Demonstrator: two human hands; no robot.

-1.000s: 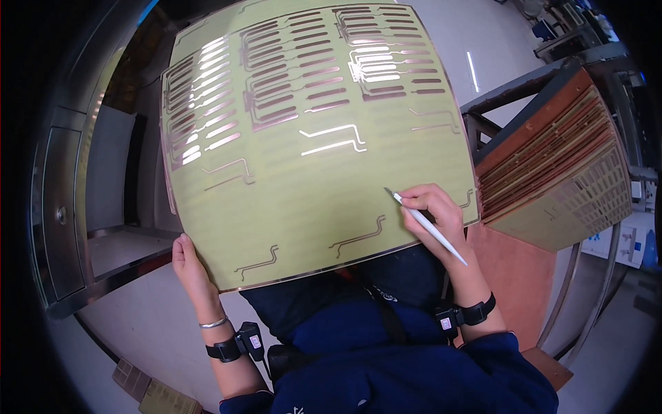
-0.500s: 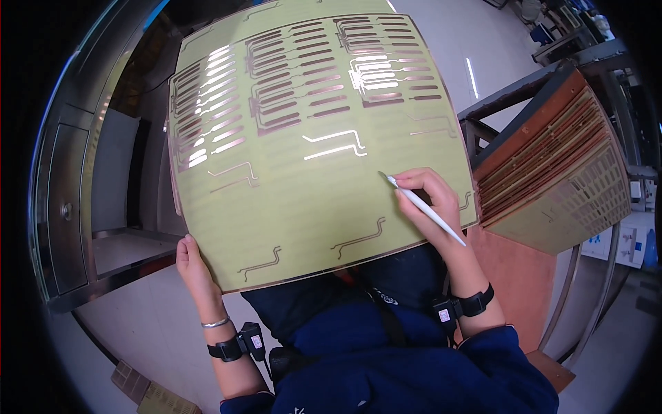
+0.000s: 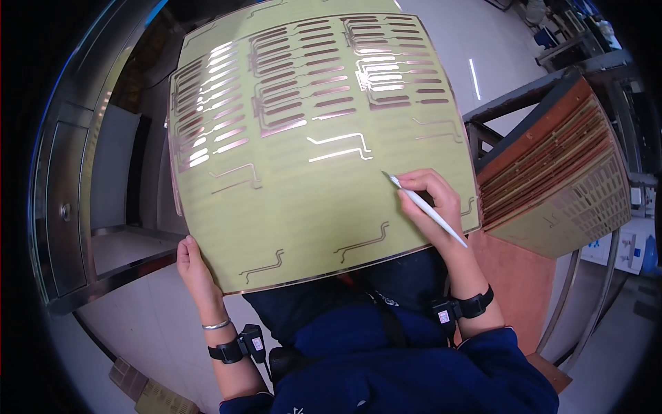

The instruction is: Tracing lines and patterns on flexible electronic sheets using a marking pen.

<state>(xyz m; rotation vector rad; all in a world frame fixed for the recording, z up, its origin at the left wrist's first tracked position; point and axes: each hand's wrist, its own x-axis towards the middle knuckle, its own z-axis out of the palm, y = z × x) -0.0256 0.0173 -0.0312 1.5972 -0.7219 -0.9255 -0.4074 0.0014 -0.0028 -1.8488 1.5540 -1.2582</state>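
A large pale-green circuit panel (image 3: 296, 214) with copper-coloured traces spreads across the middle of the view, its near edge above my lap. My left hand (image 3: 193, 265) is closed on its near left corner, fingers on the rim and thumb hidden in part. A white-handled craft knife (image 3: 433, 213) is pinched in my right hand (image 3: 436, 193), its small dark blade pointing up and left over a plain green area. Whether the blade tip touches the surface, I cannot tell. Beyond the far edge another similar green panel (image 3: 289, 10) shows.
To the right, a rack (image 3: 510, 103) holds a leaning stack of panels (image 3: 552, 200) with an orange-brown board (image 3: 514, 283) below. A metal cabinet (image 3: 65, 179) stands at the left. Further panels (image 3: 162, 399) lie low at the bottom left.
The panel has shifted slightly to the right and its near traces sit a little differently. My right hand with the craft knife has moved only a touch; my left hand keeps its place.
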